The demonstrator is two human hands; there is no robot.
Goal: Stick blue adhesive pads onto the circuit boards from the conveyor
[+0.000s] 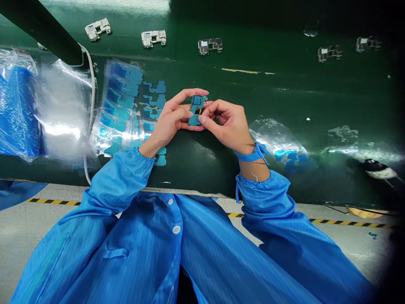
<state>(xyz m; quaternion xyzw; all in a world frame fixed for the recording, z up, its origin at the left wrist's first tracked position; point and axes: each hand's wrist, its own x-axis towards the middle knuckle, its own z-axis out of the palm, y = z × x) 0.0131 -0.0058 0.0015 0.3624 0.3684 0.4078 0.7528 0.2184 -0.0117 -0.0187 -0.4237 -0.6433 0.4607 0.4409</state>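
A small circuit board with a blue film on its face is held up over the green bench. My left hand grips it by its edges, fingers behind and above, thumb on the near side. My right hand pinches at the board's lower right, thumb and index finger touching its edge. Whether a loose bit of film sits in that pinch is too small to tell. Left of my hands lie die-cut blue film pieces in a column and sheets of blue film stickers.
Along the back of the green bench lie several circuit boards, such as one at left and one mid-bench. A clear bag with blue scraps lies right. A white cable, dark post and blue plastic-wrapped bundle occupy the left.
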